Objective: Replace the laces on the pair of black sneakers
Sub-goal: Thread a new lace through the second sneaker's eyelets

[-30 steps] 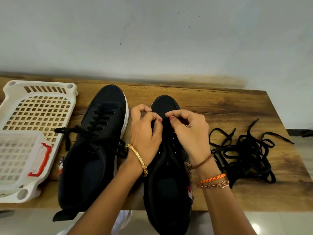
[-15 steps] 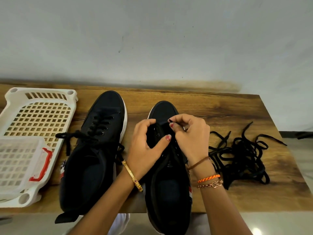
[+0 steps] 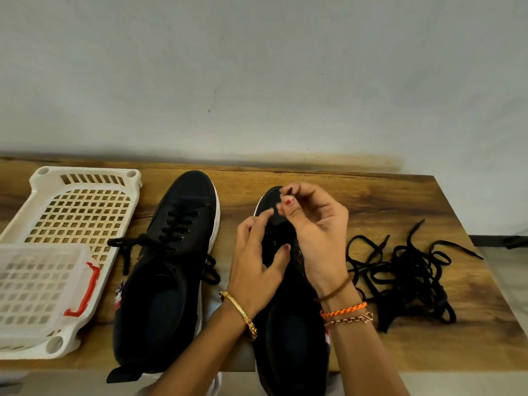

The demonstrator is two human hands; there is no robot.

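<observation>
Two black sneakers with white soles lie toe-away on a wooden table [image 3: 371,195]. The left sneaker [image 3: 171,267] is laced, its lace ends loose at the sides. The right sneaker [image 3: 288,324] lies under my hands, its eyelets showing bare. My right hand [image 3: 314,224] pinches the tip of a black lace [image 3: 290,191] above the toe. My left hand [image 3: 257,261] rests on the sneaker's left side, fingers curled near the eyelets. A tangled pile of black laces [image 3: 408,275] lies to the right.
A white perforated plastic basket [image 3: 71,212] stands at the left, with a smaller translucent basket with a red handle [image 3: 34,284] resting in it. A pale wall rises behind the table. Both sneakers' heels overhang the front edge.
My right hand has risen toward the toe, pulling the lace tip up. My left hand has let go of the lace and dropped beside the eyelets.
</observation>
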